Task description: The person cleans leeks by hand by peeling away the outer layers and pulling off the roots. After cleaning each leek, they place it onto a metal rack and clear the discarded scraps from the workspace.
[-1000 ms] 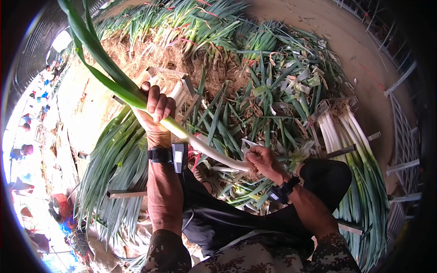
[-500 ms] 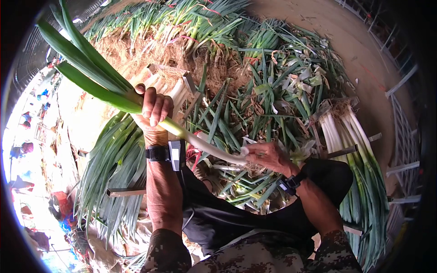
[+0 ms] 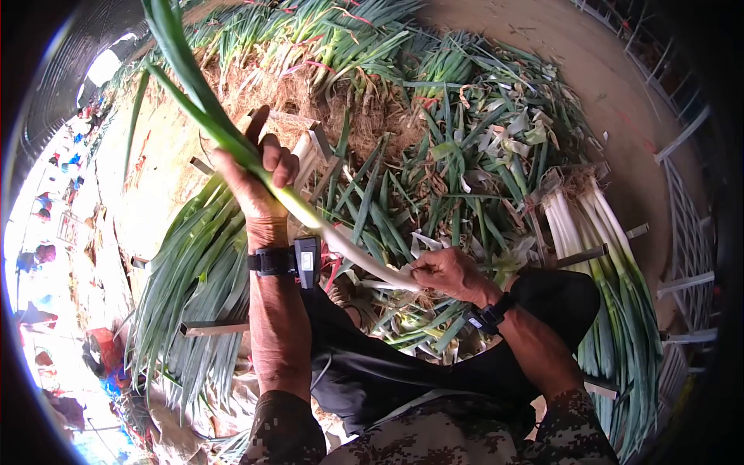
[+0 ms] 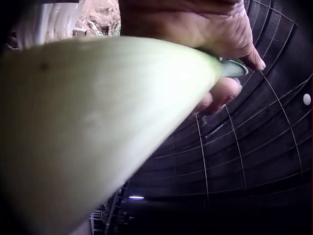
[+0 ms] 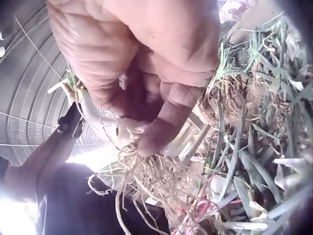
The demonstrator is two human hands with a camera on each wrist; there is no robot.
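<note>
A long green onion (image 3: 360, 258) slants across the head view, green leaves at upper left and white root end at lower right. The left hand (image 3: 260, 174) holds it where leaves meet stalk, some fingers curled over it, another raised. At the root end, the right hand (image 3: 451, 275) pinches the white base. In the right wrist view the right hand's (image 5: 146, 63) curled fingers are at the base, with thin roots (image 5: 151, 181) hanging below. The pale stalk (image 4: 107, 112) fills much of the left wrist view, running to the left hand (image 4: 190, 27).
Onions with green leaves (image 3: 194, 287) lie on a metal rack at left; another bundle (image 3: 612, 287) rests on a rack at right. Loose leaves and peelings (image 3: 465, 170) cover the ground ahead, with more onion bunches (image 3: 333, 39) behind. A metal lattice (image 3: 686, 209) stands far right.
The onion's leaves swung left, then back right and more upright. The left hand's grip has loosened, with a finger raised. The right hand's fingers extended, then curled again at the root end.
</note>
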